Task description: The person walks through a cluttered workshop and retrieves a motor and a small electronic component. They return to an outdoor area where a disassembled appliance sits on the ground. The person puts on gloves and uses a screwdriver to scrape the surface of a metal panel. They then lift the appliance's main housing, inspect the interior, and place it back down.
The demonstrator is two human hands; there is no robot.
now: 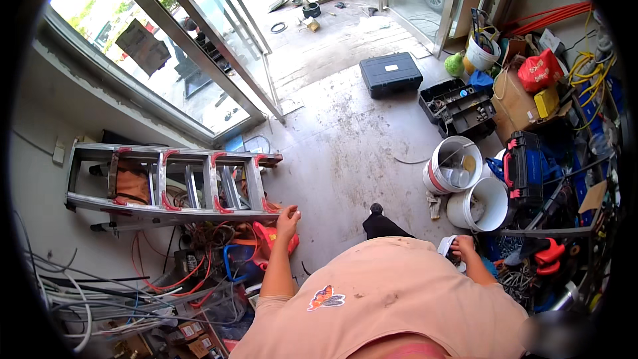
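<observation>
My left hand (288, 221) is beside the end of the aluminium ladder with red fittings (166, 206), which lies on its side along the left wall; its fingers are loosely bent and apart, holding nothing visible. Below it are a red plastic item (268, 244) and tangled cables. My right hand (462, 247) is closed on a white item (445, 244) at the lower right, partly hidden by my shirt, so its kind is unclear. Two white buckets (488, 205) stand just beyond that hand, one holding clear plastic containers.
An open glass door (249, 40) leads outside. A closed black case (391, 76) and an open black toolbox (435, 110) lie on the grey floor (332, 153). Piled tools, cartons, hoses and a black case with pink latches (525, 166) line the right wall; cables (66, 299) hang at lower left.
</observation>
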